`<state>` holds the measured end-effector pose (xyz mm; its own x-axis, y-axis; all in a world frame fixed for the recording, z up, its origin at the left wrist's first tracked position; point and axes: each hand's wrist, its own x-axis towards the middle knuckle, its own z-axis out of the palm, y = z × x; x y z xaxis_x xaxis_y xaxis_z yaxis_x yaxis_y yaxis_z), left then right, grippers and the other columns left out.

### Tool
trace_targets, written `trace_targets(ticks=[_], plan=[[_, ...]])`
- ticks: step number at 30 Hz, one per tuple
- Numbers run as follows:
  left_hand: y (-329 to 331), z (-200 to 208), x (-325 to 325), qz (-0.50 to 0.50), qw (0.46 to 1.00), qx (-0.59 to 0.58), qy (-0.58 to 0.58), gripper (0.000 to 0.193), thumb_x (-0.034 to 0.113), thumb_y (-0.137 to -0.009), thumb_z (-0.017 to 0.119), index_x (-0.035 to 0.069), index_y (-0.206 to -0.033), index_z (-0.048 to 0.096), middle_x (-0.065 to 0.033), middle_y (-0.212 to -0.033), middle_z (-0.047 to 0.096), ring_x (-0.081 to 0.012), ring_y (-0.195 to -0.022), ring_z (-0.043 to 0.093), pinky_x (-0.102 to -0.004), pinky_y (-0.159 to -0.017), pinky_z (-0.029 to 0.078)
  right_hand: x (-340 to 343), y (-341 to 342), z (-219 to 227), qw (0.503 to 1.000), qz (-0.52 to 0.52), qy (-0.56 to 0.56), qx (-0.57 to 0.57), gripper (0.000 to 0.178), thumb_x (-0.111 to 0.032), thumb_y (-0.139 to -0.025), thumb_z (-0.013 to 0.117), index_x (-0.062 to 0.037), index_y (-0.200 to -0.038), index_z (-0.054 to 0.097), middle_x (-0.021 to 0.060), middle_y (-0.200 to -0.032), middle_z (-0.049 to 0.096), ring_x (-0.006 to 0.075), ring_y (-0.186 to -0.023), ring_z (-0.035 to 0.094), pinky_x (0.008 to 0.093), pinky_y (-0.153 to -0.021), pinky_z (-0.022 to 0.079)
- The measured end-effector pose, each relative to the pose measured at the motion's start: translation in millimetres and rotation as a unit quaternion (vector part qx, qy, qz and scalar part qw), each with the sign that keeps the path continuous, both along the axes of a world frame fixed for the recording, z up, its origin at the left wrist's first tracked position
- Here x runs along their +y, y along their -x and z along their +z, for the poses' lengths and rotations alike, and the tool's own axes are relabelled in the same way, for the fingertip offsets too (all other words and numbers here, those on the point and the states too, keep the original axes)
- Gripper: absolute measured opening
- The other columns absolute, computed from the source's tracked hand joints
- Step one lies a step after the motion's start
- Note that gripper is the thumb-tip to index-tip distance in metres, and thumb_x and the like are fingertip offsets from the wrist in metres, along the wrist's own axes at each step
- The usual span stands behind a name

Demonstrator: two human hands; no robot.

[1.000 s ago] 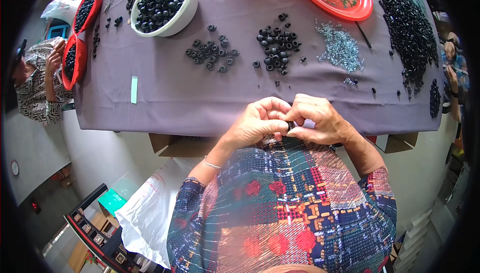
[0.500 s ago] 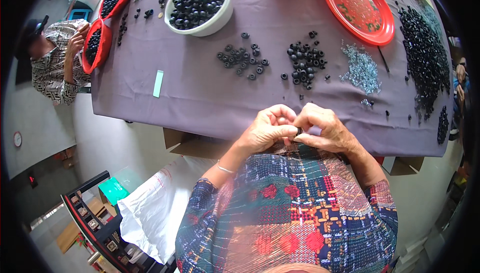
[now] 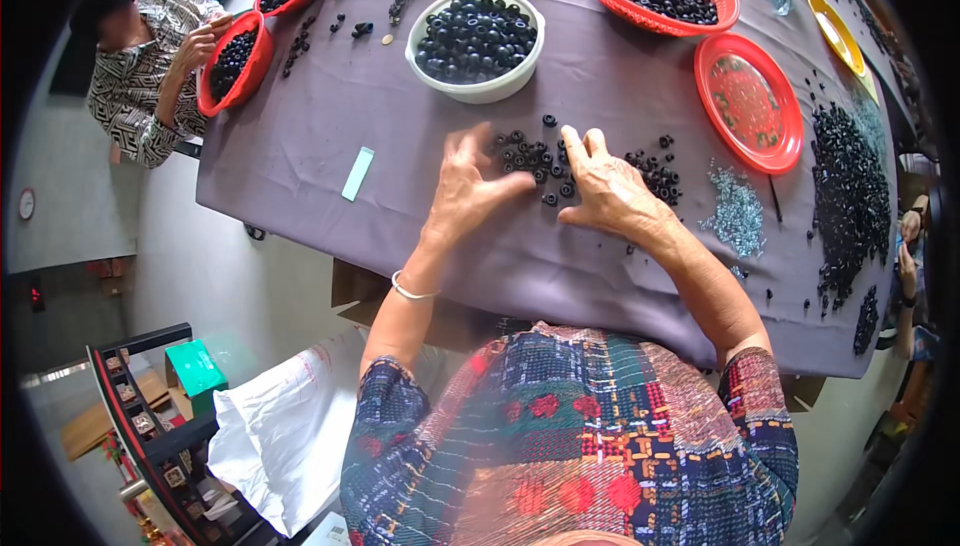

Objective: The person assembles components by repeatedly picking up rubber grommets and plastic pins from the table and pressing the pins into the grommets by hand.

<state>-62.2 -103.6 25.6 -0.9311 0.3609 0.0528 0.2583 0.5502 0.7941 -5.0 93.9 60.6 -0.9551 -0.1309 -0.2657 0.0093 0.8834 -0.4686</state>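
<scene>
Both my hands reach over the cloth-covered table on either side of a loose pile of round black beads [image 3: 530, 156]. To the left of the pile is my left hand [image 3: 465, 186], a little blurred, its thumb and fingers apart and nothing seen in it. My right hand [image 3: 612, 186] is open at the pile's right side, fingers pointing away from me, and partly covers some beads. A second pile of black beads [image 3: 660, 181] lies just beyond that hand to the right. Small pale blue beads [image 3: 737, 214] form a heap farther right.
Behind the piles stands a white bowl [image 3: 480, 94] of black beads. Past it are a red basket [image 3: 665, 18] of beads and a red plate [image 3: 790, 136]. Shiny black beads [image 3: 850, 196] spread along the right edge. A person [image 3: 150, 66] sits at the far left by red bowls [image 3: 262, 64].
My hands have moved from a pinch near my body out to the bead pile, parting and opening. The view has shifted, bringing the red basket into sight.
</scene>
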Motion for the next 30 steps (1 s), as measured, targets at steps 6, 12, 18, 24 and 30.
trace_targets(ticks=[6,12,18,24,30], plan=[[5,4,2,-0.112,0.984,0.077,0.113,0.116,0.030,-0.046,0.090,-0.006,-0.136,0.027,-0.0237,-0.127,0.034,-0.0413,-0.118,0.041,-0.0430,-0.098,0.042,0,25,-2,1.000,-0.011,0.017,-0.022,0.104,-0.016,-0.056,0.080,0.0035,-0.137,0.018,0.0253,-0.113,0.040,0.0426,-0.096,0.055,0.0430,-0.084,0.049],[17,20,19,-0.171,0.965,0.013,0.197,0.114,0.033,-0.045,0.089,-0.001,-0.136,0.030,-0.0211,-0.124,0.037,-0.0395,-0.115,0.044,-0.0439,-0.092,0.046,2,48,-8,0.998,0.034,-0.016,-0.046,0.099,-0.017,-0.052,0.080,0.0045,-0.133,0.027,0.0242,-0.113,0.040,0.0408,-0.098,0.054,0.0410,-0.086,0.048],[20,20,18,-0.192,0.957,0.024,0.215,0.103,0.036,-0.050,0.086,0.010,-0.136,0.036,-0.0184,-0.119,0.040,-0.0365,-0.110,0.049,-0.0437,-0.088,0.047,5,41,-7,0.993,0.106,0.004,-0.059,0.096,-0.018,-0.052,0.078,0.0019,-0.133,0.029,0.0221,-0.113,0.039,0.0393,-0.102,0.051,0.0397,-0.088,0.046],[21,18,15,-0.209,0.955,0.042,0.206,0.092,0.036,-0.054,0.083,0.011,-0.132,0.042,-0.0170,-0.116,0.044,-0.0351,-0.104,0.053,-0.0427,-0.086,0.049,8,19,-16,0.993,0.109,0.043,0.000,0.093,-0.021,-0.055,0.078,0.0010,-0.133,0.032,0.0226,-0.119,0.038,0.0377,-0.102,0.051,0.0389,-0.089,0.045],[23,13,3,-0.239,0.950,0.085,0.184,0.087,0.035,-0.056,0.082,0.011,-0.131,0.044,-0.0159,-0.116,0.045,-0.0351,-0.103,0.054,-0.0413,-0.087,0.048,-6,19,-11,0.997,0.050,0.052,0.000,0.068,-0.011,-0.068,0.067,-0.0031,-0.128,0.036,0.0218,-0.115,0.040,0.0393,-0.103,0.051,0.0420,-0.090,0.045]])
